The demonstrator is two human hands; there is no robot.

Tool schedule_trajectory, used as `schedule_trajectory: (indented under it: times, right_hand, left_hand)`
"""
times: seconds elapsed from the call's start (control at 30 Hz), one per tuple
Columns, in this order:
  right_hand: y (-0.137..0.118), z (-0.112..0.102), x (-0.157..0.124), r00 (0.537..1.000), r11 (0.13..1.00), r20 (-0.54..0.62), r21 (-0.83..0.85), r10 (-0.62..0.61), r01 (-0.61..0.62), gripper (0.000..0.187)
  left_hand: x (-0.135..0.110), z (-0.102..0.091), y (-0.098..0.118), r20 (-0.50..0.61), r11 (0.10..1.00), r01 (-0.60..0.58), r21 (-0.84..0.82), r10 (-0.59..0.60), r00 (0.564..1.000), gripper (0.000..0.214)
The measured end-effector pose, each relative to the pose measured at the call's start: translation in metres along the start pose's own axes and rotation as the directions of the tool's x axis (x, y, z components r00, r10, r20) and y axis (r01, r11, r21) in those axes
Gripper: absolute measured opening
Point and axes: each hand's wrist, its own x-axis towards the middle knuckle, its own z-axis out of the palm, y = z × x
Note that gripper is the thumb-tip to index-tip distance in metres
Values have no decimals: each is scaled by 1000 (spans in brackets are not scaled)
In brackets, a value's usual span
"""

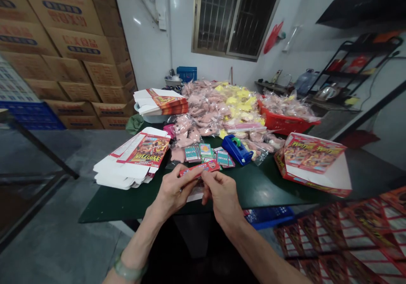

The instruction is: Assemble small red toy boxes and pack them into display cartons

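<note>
A red printed carton (213, 165) is held in front of me above the table's near edge, seen nearly edge-on. My left hand (173, 189) grips its left end, with the fingers closed around it. At the carton's near edge, my right hand (223, 189) pinches with thumb and fingers; its underside is partly hidden by both hands. Just beyond lie several small stacks of teal and green cards (192, 153). To their right stands a blue tape dispenser (237, 150) with a green roll. Flat printed cartons (137, 155) are stacked on the left.
Bagged pink and yellow plush pieces (218, 102) are heaped at the back, beside a filled red basket (282, 122). An open display box (314, 180) holds cartons at right. More flat cartons (168, 102) sit behind left. Printed boxes (345, 233) fill the lower right.
</note>
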Motion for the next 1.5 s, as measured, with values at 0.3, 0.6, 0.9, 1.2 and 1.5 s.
schedule_trajectory:
  times: [0.3, 0.6, 0.9, 1.2, 1.5]
  right_hand:
    - [70, -17, 14, 970, 969, -17, -44, 244, -245, 45]
    - [57, -29, 6, 999, 999, 40, -37, 33, -31, 30]
    - [-17, -51, 21, 564, 288, 593, -498, -575, 818, 7]
    - [18, -76, 53, 621, 280, 454, -615, -639, 737, 27]
    - [71, -109, 73, 765, 112, 635, -757, -107, 644, 60]
  left_hand:
    - [12, -7, -4, 68, 994, 34, -104, -27, 997, 31]
    - [-53, -15, -6, -408, 874, 448, -190, -485, 773, 32]
    - [-37, -12, 11, -192, 918, 394, 50, -379, 905, 69]
    - [-48, -9, -11, -282, 639, 741, -208, -764, 580, 33]
    - [-65, -3, -17, -450, 499, 815, -295, -825, 342, 38]
